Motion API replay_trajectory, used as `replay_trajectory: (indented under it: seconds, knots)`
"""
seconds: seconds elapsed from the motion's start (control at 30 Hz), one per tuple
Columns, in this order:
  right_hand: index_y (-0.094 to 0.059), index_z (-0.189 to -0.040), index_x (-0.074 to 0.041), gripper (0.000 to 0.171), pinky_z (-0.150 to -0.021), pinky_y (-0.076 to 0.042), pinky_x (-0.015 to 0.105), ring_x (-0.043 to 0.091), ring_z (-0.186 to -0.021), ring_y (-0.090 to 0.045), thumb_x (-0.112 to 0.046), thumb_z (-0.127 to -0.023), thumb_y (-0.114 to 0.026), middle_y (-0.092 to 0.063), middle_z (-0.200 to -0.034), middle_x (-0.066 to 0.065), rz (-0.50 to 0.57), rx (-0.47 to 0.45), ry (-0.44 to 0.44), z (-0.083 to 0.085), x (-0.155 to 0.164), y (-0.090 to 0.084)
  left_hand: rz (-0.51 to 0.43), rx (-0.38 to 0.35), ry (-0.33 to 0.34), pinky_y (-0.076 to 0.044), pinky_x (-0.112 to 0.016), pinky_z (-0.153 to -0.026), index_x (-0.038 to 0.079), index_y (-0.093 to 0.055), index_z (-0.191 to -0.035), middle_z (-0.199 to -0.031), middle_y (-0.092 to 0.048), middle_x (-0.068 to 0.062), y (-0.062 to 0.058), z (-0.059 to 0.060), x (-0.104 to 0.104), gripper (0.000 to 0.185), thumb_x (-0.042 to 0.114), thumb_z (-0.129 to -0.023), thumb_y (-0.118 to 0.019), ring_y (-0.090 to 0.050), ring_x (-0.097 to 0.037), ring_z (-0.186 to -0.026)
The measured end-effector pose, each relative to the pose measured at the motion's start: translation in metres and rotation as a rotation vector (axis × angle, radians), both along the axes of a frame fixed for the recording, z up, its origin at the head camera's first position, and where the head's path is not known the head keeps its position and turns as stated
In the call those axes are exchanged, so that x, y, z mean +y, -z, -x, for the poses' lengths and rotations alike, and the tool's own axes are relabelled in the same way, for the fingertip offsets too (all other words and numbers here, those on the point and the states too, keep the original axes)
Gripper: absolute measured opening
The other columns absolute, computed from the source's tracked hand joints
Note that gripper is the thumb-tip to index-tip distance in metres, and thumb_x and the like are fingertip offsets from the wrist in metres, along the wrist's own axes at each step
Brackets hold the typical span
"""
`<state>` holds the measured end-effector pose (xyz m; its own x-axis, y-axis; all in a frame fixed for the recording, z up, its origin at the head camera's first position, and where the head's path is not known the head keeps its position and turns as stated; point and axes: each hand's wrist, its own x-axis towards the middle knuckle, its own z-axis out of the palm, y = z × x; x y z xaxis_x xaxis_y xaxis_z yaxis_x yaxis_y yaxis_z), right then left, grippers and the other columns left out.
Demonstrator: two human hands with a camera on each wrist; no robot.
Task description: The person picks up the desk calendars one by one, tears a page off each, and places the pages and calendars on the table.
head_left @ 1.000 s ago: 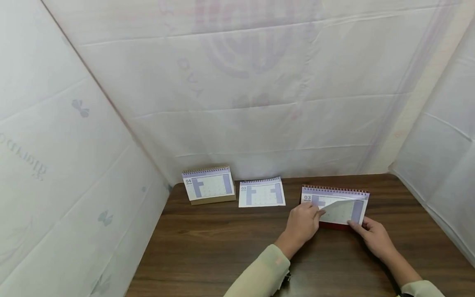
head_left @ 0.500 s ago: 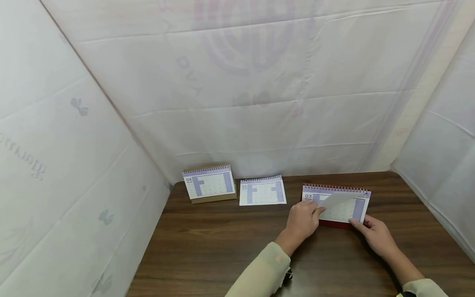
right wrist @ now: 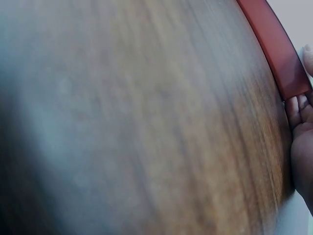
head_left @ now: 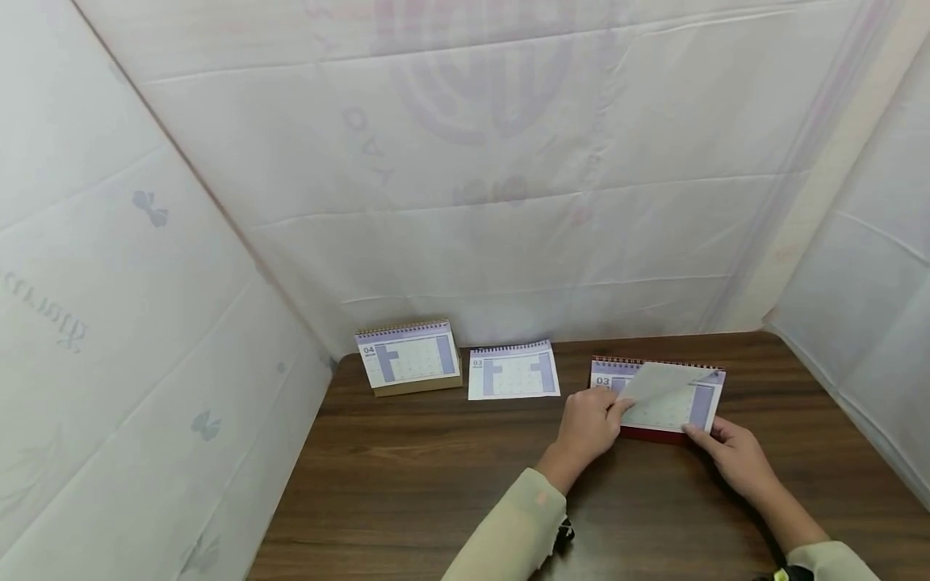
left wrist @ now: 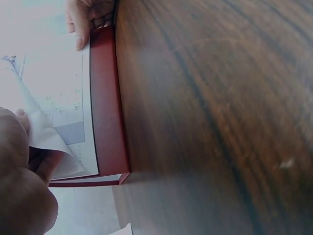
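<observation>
A desk calendar with a red base [head_left: 657,436] stands at the right of the wooden table [head_left: 436,484]. My left hand [head_left: 617,410] pinches the lower left corner of its front page [head_left: 664,395] and holds it lifted and curled up toward the spiral binding. My right hand [head_left: 699,436] grips the calendar's lower right corner, thumb on the front. In the left wrist view, the left hand [left wrist: 34,161] holds the curled page [left wrist: 39,127] over the red base [left wrist: 105,107]. The right wrist view shows the right hand's fingers [right wrist: 299,115] at the end of the red base [right wrist: 274,49].
Two more desk calendars stand at the back of the table: one with a tan base showing 04 [head_left: 408,357] at the left, one showing 03 [head_left: 513,371] in the middle. White cloth [head_left: 472,202] walls in the table at the back and on both sides.
The left hand has raised the page's corner higher, from about mid-page up to near the spiral binding. The right hand has kept its hold on the corner.
</observation>
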<state>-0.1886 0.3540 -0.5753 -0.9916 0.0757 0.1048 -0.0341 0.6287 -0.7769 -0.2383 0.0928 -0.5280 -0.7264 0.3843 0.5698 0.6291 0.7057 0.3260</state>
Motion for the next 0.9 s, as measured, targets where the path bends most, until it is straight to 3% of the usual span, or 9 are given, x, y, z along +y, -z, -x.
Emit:
replay_trajectory:
  seconds: [0.37, 0.67, 0.9]
  knots:
    - [-0.073, -0.122, 0.004, 0.043, -0.07, -0.043, 0.013, -0.008, -0.083, -0.053, -0.036, -0.107, -0.066, -0.08, -0.106, 0.011, -0.007, -0.013, 0.002, -0.0012, 0.0048, 0.0039, 0.004, -0.148, -0.009, -0.031, -0.008, -0.059, 0.019, -0.069, -0.067, -0.064, -0.063, 0.009, -0.0054, -0.0011, 0.0008, 0.048, 0.046, -0.105, -0.064, -0.041, 0.002, -0.059]
    - [-0.072, -0.124, 0.005, 0.046, -0.069, -0.043, 0.014, -0.007, -0.082, -0.052, -0.037, -0.108, -0.065, -0.08, -0.108, 0.015, 0.001, -0.02, -0.001, -0.0002, 0.0027, 0.0025, -0.036, -0.225, 0.005, -0.03, -0.007, -0.057, 0.018, -0.071, -0.07, -0.069, -0.067, 0.009, -0.0074, 0.0013, -0.0027, 0.045, 0.045, -0.105, -0.065, -0.043, 0.002, -0.06]
    - [-0.074, -0.121, 0.004, 0.043, -0.068, -0.043, 0.015, -0.007, -0.081, -0.052, -0.036, -0.108, -0.065, -0.08, -0.106, 0.013, -0.005, -0.005, 0.002, -0.0001, 0.001, 0.0016, -0.031, -0.247, 0.006, -0.028, -0.008, -0.056, 0.016, -0.063, -0.064, -0.064, -0.059, 0.007, -0.0095, 0.0029, -0.0051, 0.051, 0.047, -0.105, -0.065, -0.04, 0.0, -0.059]
